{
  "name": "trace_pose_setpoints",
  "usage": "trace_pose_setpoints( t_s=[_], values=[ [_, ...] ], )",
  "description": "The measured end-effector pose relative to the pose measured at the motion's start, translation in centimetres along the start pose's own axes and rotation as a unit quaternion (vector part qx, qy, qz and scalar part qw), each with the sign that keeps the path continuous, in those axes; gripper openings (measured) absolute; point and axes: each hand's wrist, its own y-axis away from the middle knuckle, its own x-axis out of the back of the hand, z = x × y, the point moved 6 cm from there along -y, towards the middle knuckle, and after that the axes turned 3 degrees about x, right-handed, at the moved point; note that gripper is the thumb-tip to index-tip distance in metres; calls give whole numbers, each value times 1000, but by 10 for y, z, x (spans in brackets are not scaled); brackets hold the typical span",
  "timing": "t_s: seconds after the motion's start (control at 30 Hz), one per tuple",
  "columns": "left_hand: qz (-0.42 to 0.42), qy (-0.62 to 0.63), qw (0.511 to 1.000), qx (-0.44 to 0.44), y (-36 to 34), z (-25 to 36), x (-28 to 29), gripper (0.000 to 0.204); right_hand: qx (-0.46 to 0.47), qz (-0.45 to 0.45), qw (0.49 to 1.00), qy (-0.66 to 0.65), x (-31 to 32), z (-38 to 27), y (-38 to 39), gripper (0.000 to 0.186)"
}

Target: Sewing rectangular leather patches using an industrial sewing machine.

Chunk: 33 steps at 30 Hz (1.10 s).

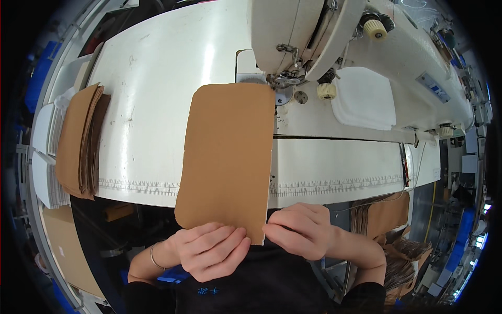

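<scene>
A worker's left grip (213, 250) and right grip (299, 230) pinch a brown sheet's (228, 154) near end at a sewing machine (298, 39).

Left end of the desk (138, 131): brown sheet stack (78, 141), edges uneven. Just left of it, two white stacks, upper (44, 128) and lower (47, 178). Blue container (42, 76) beyond, upper left. Tan cardboard panel (73, 251) lower left, below desk level. Ruler strip (334, 187) along the desk's near edge. White rounded-corner sheets (365, 98) lie flat at right. Lower right, below the desk: brown bundle (388, 214), crinkled wrapping (405, 261) beside it.
</scene>
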Motion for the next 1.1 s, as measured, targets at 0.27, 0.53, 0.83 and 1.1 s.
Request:
trace_pose_setpoints(
  t_s=[0.27, 0.53, 0.83, 1.1],
  values=[
    [27, 45, 999, 14, -1, -4, 2, 21, 58, 31, 996, 60, 3, -5, -5, 18],
    [25, 22, 999, 6, -4, -2, 4, 26, 67, 91, 992, 49, 9, -7, -10, 22],
    [24, 34, 999, 11, -2, -3, 6, 26, 87, 34, 993, 75, 5, -11, -11, 24],
    [23, -26, 999, -14, -4, -3, 4, 23, 107, 21, 991, 81, 6, -11, -20, 11]
  ],
)
